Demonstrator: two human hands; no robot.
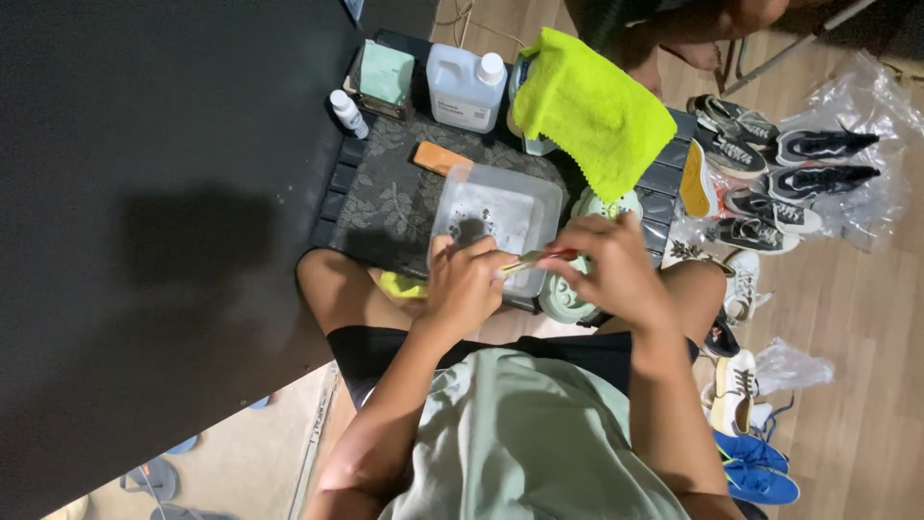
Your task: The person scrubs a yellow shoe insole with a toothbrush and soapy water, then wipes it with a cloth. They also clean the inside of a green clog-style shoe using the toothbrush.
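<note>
- Black panel (144,221): fills the left of your view; nothing on it can be made out.
- Small white bottle (347,112): stands at the far left edge of the patterned mat (385,193), near a pale green box (387,73).
- White jug (466,87): upright at the back of the mat, cap on. An orange block (441,158) lies flat in front of it.
- Clear plastic tub (496,217): sits on the mat just beyond your hands, holding a shallow, sudsy-looking liquid. Risk: an elbow nudge or a hard stroke over its near rim could tip it and spill onto your legs.
- Left hand (464,287): fingers closed around the near end of a slim brush (532,258), held over the tub's near edge.
- Right hand (608,265): fingers pinched on the brush's red part; whether they grip it or only steady it, you cannot tell. Risk: wet fingers on a thin handle could let it slip into the tub.
- Pale green shoe (568,297): lies under your right hand, on the lap side of the surface, mostly hidden. Risk: it rests near the edge and could slide off if you press sideways.
- Yellow-green cloth (597,111): draped over something behind the tub, a corner hanging down; it could drop into the liquid if pulled.
- Dark sneakers (789,178): several lie on plastic sheeting on the wooden floor (857,318), well apart from your hands.
- Blue shoes (756,467): on the floor beside your right leg, easy to kick.
</note>
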